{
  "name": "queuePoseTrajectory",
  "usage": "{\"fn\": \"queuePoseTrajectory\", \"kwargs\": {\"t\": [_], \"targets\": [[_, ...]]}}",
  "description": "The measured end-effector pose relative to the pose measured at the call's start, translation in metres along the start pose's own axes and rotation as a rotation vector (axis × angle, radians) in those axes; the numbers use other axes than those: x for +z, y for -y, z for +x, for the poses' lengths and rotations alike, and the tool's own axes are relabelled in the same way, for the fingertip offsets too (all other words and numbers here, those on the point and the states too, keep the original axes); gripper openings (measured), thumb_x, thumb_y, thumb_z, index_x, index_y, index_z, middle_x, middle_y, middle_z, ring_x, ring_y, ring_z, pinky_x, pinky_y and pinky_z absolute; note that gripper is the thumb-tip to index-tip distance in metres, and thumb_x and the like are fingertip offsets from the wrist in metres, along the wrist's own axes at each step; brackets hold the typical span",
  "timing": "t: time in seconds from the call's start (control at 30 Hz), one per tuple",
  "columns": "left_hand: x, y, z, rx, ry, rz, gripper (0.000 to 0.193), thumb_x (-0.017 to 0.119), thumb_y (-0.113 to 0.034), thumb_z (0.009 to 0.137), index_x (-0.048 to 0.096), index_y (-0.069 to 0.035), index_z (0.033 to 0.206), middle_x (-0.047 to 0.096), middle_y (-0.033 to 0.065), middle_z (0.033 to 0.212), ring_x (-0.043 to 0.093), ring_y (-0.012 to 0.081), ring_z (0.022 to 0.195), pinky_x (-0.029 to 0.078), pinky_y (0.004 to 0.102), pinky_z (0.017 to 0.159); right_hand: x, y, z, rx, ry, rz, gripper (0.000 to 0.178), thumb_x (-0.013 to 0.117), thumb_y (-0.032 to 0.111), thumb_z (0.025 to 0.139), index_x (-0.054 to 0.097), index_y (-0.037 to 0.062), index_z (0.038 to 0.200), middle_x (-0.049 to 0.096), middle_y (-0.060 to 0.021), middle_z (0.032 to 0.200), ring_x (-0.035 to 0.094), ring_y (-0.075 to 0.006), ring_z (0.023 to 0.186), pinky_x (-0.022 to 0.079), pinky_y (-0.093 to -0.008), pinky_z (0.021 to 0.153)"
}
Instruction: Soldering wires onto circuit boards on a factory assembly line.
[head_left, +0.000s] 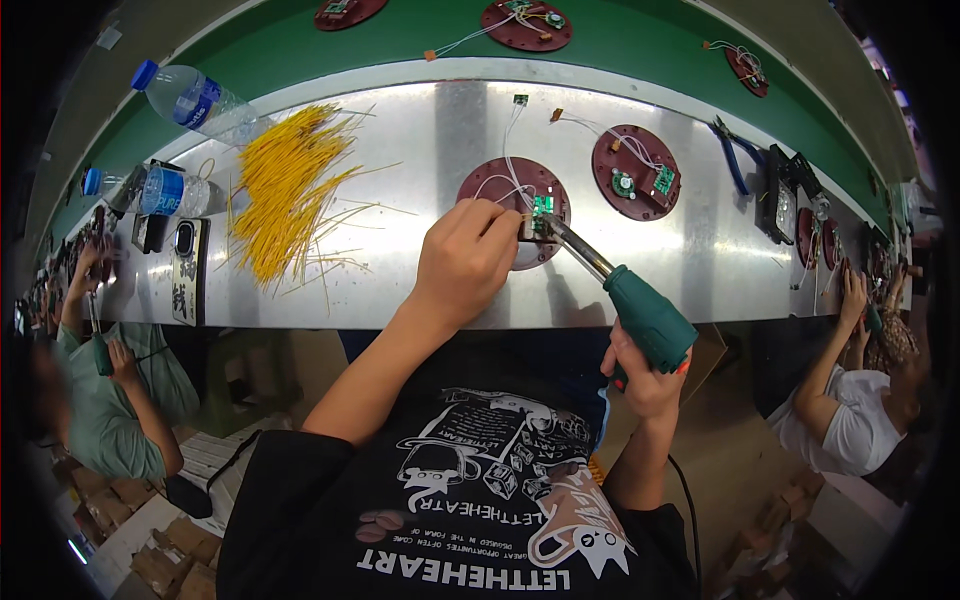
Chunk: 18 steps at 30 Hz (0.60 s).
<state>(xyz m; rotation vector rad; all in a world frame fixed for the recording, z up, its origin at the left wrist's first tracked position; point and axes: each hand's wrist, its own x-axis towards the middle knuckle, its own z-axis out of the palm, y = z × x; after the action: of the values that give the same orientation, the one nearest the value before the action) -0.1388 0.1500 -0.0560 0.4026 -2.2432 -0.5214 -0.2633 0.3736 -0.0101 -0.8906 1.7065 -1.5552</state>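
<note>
My right hand (648, 380) is wrapped round the green handle of a soldering iron (650, 318). Its metal tip points up and left, reaching the small green circuit board (543, 205) on a dark red round disc (538, 259). At the board's left edge my left hand (462, 258) rests over the disc, fingers pinched together; what they hold is hidden. White wires loop across the disc, and one pair runs up to a tiny green board (520, 100) on the metal table. Another red disc (635, 150), with boards and white wires, lies to the right.
Left of the disc lies a heap of yellow wires (290, 190), with plastic bottles (195, 100) and a phone (187, 270) beyond. Blue-handled pliers (735, 160) lie right. More discs sit on the green belt (620, 45). Co-workers (130, 390) sit on both sides.
</note>
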Motion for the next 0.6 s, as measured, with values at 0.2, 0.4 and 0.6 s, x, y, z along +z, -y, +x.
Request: {"fn": "queuePoseTrajectory", "kwargs": {"t": [0.2, 0.4, 0.6], "targets": [[0.003, 0.001, 0.001, 0.012, -0.003, 0.010, 0.013, 0.067, 0.003, 0.074, 0.065, -0.001, 0.087, 0.058, 0.0089, 0.082, 0.060, 0.0262, 0.074, 0.051, 0.0367, 0.064, 0.001, 0.002, -0.001, 0.010, -0.071, 0.034, 0.034, 0.060, 0.003, 0.089, 0.058, -0.0088, 0.121, 0.065, -0.0149, 0.094, 0.058, -0.0169, 0.050, 0.046, -0.0272, 0.045], [-0.001, 0.000, -0.001, -0.005, 0.027, 0.000, 0.015, 0.071, 0.003, 0.077, 0.068, 0.000, 0.092, 0.063, 0.0107, 0.084, 0.063, 0.0280, 0.074, 0.052, 0.0372, 0.064, -0.005, -0.005, -0.003, -0.114, -0.178, 0.074, 0.037, 0.058, 0.011, 0.093, 0.056, -0.0087, 0.125, 0.064, -0.0182, 0.098, 0.056, -0.0177, 0.048, 0.045, -0.0275, 0.044], [0.000, 0.000, 0.000, 0.000, 0.023, -0.004, 0.014, 0.069, 0.003, 0.077, 0.067, -0.001, 0.091, 0.062, 0.0104, 0.084, 0.062, 0.0277, 0.074, 0.051, 0.0373, 0.064, -0.008, -0.013, 0.008, -0.133, -0.202, 0.070, 0.036, 0.056, 0.013, 0.094, 0.055, -0.0093, 0.123, 0.064, -0.0192, 0.101, 0.056, -0.0176, 0.048, 0.045, -0.0280, 0.043]]}}
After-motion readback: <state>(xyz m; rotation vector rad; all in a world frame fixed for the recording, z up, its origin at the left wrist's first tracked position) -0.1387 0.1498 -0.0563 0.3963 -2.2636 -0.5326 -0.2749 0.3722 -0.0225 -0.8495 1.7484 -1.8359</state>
